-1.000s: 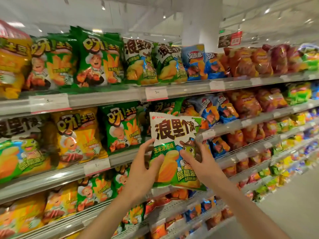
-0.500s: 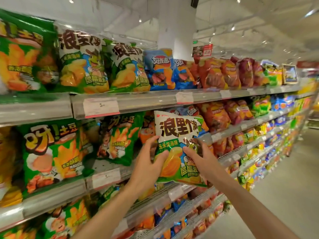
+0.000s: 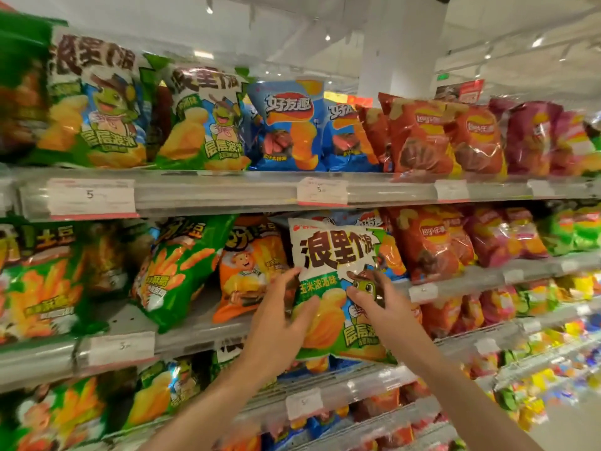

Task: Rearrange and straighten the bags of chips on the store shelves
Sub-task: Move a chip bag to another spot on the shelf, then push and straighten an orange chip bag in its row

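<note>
I hold a white-and-green chip bag with a frog cartoon (image 3: 335,255) upright in front of the second shelf. My left hand (image 3: 279,317) grips its left edge, and my right hand (image 3: 380,307) grips its right side over the frog. Two bags of the same kind (image 3: 97,102) (image 3: 205,122) stand on the top shelf (image 3: 227,190) at the left. Behind the held bag sit an orange bag (image 3: 250,265) and a tilted green bag (image 3: 175,271) on the second shelf (image 3: 201,333).
Blue bags (image 3: 289,125) and red bags (image 3: 419,135) fill the top shelf to the right. Red and purple bags (image 3: 432,245) line the second shelf on the right. Lower shelves (image 3: 357,385) hold more bags. The aisle floor (image 3: 572,428) lies at the lower right.
The view has shifted right along the shelves and closer. The held bag stays in both hands and has moved nearer to the second shelf, beside the orange bag.
</note>
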